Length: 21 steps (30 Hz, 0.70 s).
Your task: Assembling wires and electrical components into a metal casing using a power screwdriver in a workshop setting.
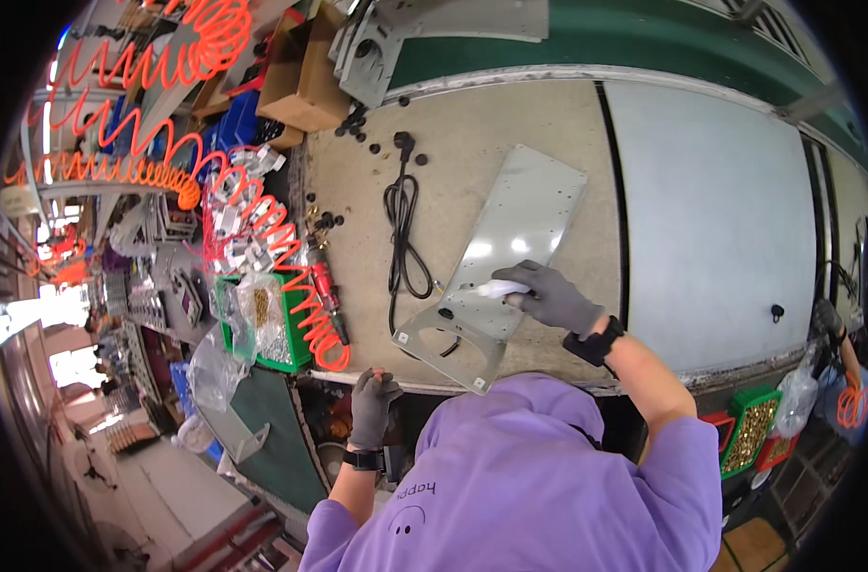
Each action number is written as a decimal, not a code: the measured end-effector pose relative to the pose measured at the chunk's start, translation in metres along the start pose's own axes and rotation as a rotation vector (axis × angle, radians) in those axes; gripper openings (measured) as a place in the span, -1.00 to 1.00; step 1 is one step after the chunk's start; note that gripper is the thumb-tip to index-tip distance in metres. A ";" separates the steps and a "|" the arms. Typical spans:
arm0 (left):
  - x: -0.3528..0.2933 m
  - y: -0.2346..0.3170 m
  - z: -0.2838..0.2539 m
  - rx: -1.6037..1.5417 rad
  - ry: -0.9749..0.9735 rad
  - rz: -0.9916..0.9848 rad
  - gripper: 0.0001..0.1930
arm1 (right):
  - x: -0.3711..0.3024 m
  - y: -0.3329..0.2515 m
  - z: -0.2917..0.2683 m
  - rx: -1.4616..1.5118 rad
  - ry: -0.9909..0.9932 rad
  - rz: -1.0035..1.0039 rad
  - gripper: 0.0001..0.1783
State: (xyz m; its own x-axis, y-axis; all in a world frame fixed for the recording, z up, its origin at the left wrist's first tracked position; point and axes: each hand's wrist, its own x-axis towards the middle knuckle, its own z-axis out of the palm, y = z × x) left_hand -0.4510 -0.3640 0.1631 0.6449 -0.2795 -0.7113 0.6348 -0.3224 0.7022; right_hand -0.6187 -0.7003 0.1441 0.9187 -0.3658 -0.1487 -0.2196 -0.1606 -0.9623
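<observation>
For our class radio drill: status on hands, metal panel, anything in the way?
Right hand gripping white bottle-like object over metal panel. Left hand near bench, grip unclear. Panel on bench; black power cord at its left.

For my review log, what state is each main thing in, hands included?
Right hand: gloved, closed on white bottle
White bottle: held at the metal panel
Metal panel: lying on the table
Left hand: gloved, fingers curled; contents unclear
Black cord: looped, its plug unconnected
Red power tool: lying down
Cardboard box: open
</observation>
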 end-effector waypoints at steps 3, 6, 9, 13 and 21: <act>-0.009 -0.006 0.003 -0.068 0.033 0.005 -0.80 | 0.020 0.012 0.024 -0.112 -0.132 -0.025 -0.59; -0.019 -0.009 0.010 -0.075 0.045 -0.011 -0.80 | 0.025 0.020 0.041 -0.205 -0.190 -0.011 -0.58; -0.021 -0.015 0.012 -0.056 0.078 -0.031 -0.80 | 0.027 0.030 0.051 -0.371 -0.202 -0.059 -0.60; -0.022 -0.023 0.011 -0.087 0.067 -0.030 -0.81 | 0.028 0.032 0.056 -0.470 -0.216 -0.089 -0.64; -0.019 -0.030 0.010 -0.097 0.048 -0.027 -0.81 | 0.027 0.028 0.057 -0.583 -0.214 -0.109 -0.65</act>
State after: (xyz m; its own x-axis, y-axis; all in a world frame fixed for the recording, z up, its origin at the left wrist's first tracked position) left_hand -0.4867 -0.3580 0.1553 0.6456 -0.2272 -0.7291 0.6886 -0.2395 0.6845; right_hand -0.5814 -0.6620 0.1002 0.9779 -0.1374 -0.1574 -0.2086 -0.6820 -0.7010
